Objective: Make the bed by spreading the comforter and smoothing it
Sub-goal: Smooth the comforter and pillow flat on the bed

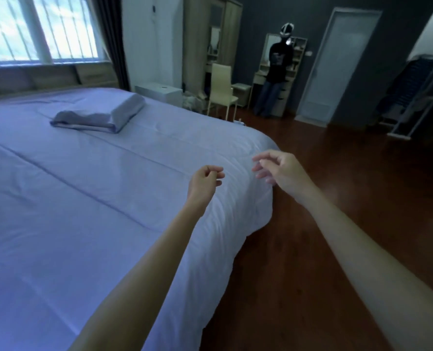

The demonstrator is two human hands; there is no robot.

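Your left hand (205, 182) hangs just above the comforter (89, 198) close to its near right corner, fingers curled into the palm with the thumb against them; no fabric shows in the grip. Your right hand (280, 172) is beside it, over the rounded corner where the cover drops toward the floor (337, 193). Its fingers are loosely bent and apart and hold nothing, and the tips are blurred. Whether either hand touches the cloth cannot be told. Comforter: pale blue-lilac, laid flat over the whole bed. Its long axis runs from the headboard (46, 77) under the window (38, 26) down toward you, and the stitched seams follow that same line, slanting from upper left to lower right. The right side edge and the foot edge meet at the corner below your hands, and the foot edge hangs over the mattress along the lower middle of the view. Only shallow creases show, mostly near that corner. Folded bundle (101, 114): same colour, lying on the comforter toward the head end, its length slanting across the seams. Beyond the bed: a white bedside cabinet (159, 93), a pale chair (221, 89), a wooden wardrobe (205, 41), a person in dark clothes (278, 64) standing at a dressing table, a white door (342, 64), and a clothes rack (410, 102) at the far right.
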